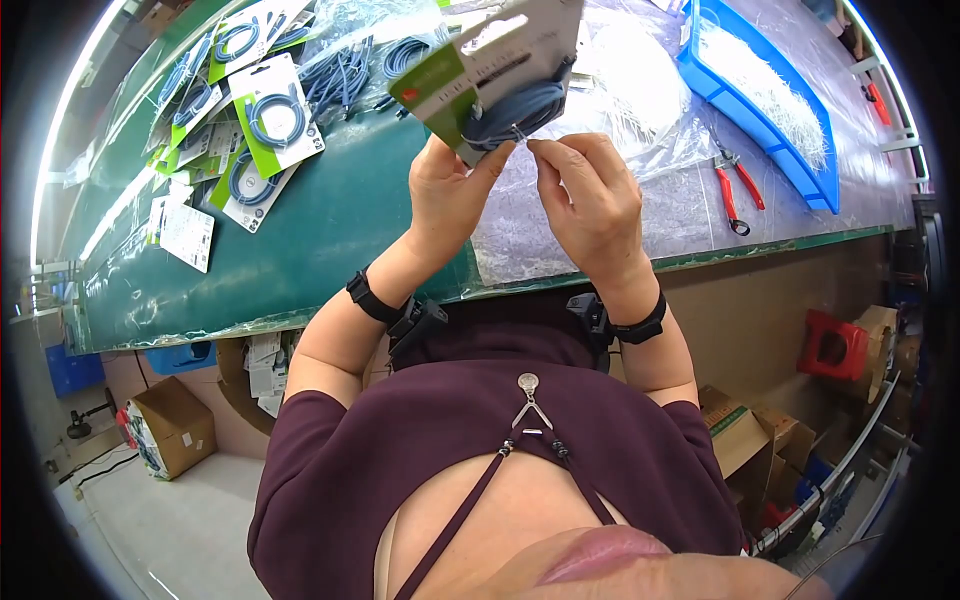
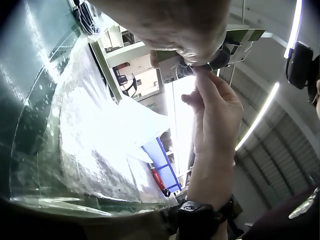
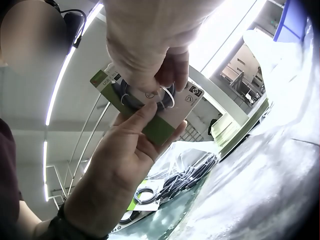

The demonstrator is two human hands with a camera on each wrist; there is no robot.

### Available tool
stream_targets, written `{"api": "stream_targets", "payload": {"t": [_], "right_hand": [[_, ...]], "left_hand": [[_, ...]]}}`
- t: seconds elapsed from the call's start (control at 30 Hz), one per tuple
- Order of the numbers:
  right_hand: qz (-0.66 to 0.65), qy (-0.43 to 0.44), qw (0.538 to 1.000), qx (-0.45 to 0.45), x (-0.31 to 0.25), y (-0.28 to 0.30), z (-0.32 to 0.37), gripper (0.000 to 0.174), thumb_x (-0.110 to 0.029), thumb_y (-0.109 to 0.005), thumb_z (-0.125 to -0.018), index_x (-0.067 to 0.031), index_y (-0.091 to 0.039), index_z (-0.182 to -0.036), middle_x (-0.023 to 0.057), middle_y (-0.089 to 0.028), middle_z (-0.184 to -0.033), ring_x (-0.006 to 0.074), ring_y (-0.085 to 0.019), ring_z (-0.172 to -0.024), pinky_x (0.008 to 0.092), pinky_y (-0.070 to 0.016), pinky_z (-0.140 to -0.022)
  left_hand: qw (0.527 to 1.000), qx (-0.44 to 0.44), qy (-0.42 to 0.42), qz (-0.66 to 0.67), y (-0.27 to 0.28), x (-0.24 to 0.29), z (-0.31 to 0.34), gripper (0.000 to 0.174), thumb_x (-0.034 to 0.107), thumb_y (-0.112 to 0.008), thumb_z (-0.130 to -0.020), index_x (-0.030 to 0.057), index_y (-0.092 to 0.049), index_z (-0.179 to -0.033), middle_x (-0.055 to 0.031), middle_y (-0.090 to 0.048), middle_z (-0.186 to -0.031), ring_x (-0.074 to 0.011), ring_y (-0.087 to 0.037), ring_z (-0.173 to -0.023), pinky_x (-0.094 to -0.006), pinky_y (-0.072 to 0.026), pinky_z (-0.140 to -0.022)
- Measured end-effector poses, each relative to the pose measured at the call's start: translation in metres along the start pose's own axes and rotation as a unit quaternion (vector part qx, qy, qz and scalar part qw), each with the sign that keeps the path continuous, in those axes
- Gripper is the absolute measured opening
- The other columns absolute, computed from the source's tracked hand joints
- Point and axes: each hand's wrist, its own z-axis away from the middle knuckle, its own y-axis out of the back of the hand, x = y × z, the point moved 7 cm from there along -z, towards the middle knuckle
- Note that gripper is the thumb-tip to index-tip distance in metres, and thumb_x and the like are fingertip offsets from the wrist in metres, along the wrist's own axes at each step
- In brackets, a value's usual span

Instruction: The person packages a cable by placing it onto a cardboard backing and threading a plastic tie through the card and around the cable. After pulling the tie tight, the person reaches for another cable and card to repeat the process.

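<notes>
Up over the table's near part, my left hand grips a green-and-white packaging card by its lower edge, thumb on the front. A coiled blue-grey cable lies against the card. With thumb and index finger my right hand pinches a thin white cable tie at the coil. The tie forms a small loop by the cable in the right wrist view. Both hands meet at the coil's lower side. In the left wrist view the left hand hides much of the card.
Several carded cables lie piled at the left, beside loose bundled cables. Clear plastic with white strips spreads behind the right hand. Red-handled cutters lie at the right, near a blue tray of thin white strips.
</notes>
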Motion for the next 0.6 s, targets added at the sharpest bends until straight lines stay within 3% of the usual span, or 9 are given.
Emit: {"api": "stream_targets", "payload": {"t": [0.1,0.27,0.3,0.37,0.4,0.43,0.5,0.53,0.6], "right_hand": [[-0.003,-0.007,1.000,0.005,-0.001,0.000,0.000,0.021,0.010,-0.068,-0.070,-0.0012,-0.067,-0.088,0.0089,-0.059,-0.078,0.0206,-0.058,-0.062,0.0295,-0.0476,-0.053],[0.001,-0.007,1.000,0.024,0.003,-0.007,0.001,0.022,0.008,-0.068,-0.073,-0.0012,-0.066,-0.093,0.0091,-0.059,-0.080,0.0169,-0.058,-0.061,0.0273,-0.0464,-0.052],[0.001,-0.010,1.000,0.022,0.003,-0.006,0.002,0.022,0.008,-0.068,-0.073,-0.0012,-0.066,-0.093,0.0091,-0.059,-0.080,0.0169,-0.058,-0.061,0.0273,-0.0464,-0.052],[-0.124,-0.117,0.985,-0.027,0.018,-0.010,0.006,0.022,0.006,-0.068,-0.075,-0.0012,-0.064,-0.095,0.0071,-0.061,-0.080,0.0131,-0.058,-0.063,0.0245,-0.0459,-0.053],[-0.186,-0.168,0.967,-0.049,0.026,-0.013,0.006,0.022,0.006,-0.067,-0.076,-0.0012,-0.064,-0.097,0.0060,-0.061,-0.081,0.0111,-0.058,-0.063,0.0231,-0.0457,-0.053],[-0.188,-0.169,0.966,-0.047,0.037,-0.003,0.004,0.022,0.006,-0.067,-0.076,-0.0012,-0.064,-0.097,0.0060,-0.061,-0.081,0.0111,-0.058,-0.063,0.0231,-0.0457,-0.053],[-0.258,-0.291,0.921,0.026,0.086,0.023,0.008,0.019,0.003,-0.066,-0.079,-0.0010,-0.063,-0.098,0.0025,-0.063,-0.082,0.0080,-0.058,-0.066,0.0217,-0.0468,-0.058],[-0.255,-0.297,0.920,0.027,0.091,0.018,0.011,0.019,0.003,-0.066,-0.079,-0.0010,-0.063,-0.098,0.0025,-0.063,-0.082,0.0080,-0.058,-0.066,0.0217,-0.0468,-0.058],[-0.347,-0.195,0.914,-0.074,0.081,-0.011,0.013,0.024,0.002,-0.067,-0.078,0.0000,-0.062,-0.101,0.0055,-0.064,-0.088,0.0120,-0.061,-0.073,0.0239,-0.0494,-0.064]], "left_hand": [[0.987,-0.016,-0.111,-0.118,-0.002,0.012,0.001,0.026,0.000,-0.069,-0.081,0.0011,-0.058,-0.104,-0.0026,-0.065,-0.098,-0.0048,-0.058,-0.079,-0.0209,-0.0459,-0.063],[0.981,-0.013,-0.129,-0.142,-0.004,0.016,0.006,0.025,-0.001,-0.069,-0.081,0.0014,-0.059,-0.104,-0.0033,-0.065,-0.097,-0.0062,-0.059,-0.079,-0.0228,-0.0464,-0.064],[0.991,-0.017,-0.061,-0.116,-0.002,0.007,0.006,0.027,-0.001,-0.068,-0.081,0.0013,-0.058,-0.106,-0.0040,-0.065,-0.098,-0.0071,-0.060,-0.081,-0.0233,-0.0471,-0.065],[0.995,-0.024,0.076,-0.065,0.001,-0.009,0.007,0.032,-0.001,-0.068,-0.082,0.0012,-0.056,-0.111,-0.0053,-0.065,-0.100,-0.0090,-0.061,-0.084,-0.0242,-0.0485,-0.068],[0.995,-0.025,0.075,-0.066,0.003,-0.007,0.004,0.032,-0.001,-0.068,-0.082,0.0012,-0.056,-0.111,-0.0053,-0.065,-0.100,-0.0090,-0.061,-0.084,-0.0242,-0.0485,-0.068],[0.994,-0.043,0.100,0.021,0.003,-0.008,0.001,0.034,-0.001,-0.067,-0.082,0.0012,-0.054,-0.113,-0.0062,-0.065,-0.102,-0.0101,-0.062,-0.086,-0.0249,-0.0497,-0.070],[0.965,-0.075,0.156,0.197,-0.001,-0.006,0.002,0.039,-0.001,-0.066,-0.083,0.0012,-0.050,-0.118,-0.0080,-0.064,-0.106,-0.0124,-0.063,-0.090,-0.0264,-0.0522,-0.074],[0.964,-0.077,0.162,0.198,-0.002,-0.003,0.004,0.039,-0.001,-0.066,-0.083,0.0012,-0.050,-0.118,-0.0080,-0.064,-0.106,-0.0124,-0.063,-0.090,-0.0264,-0.0522,-0.074],[0.943,-0.114,0.205,0.238,-0.011,0.004,0.007,0.042,-0.001,-0.065,-0.084,0.0014,-0.047,-0.121,-0.0099,-0.062,-0.108,-0.0157,-0.063,-0.094,-0.0302,-0.0537,-0.080]]}}
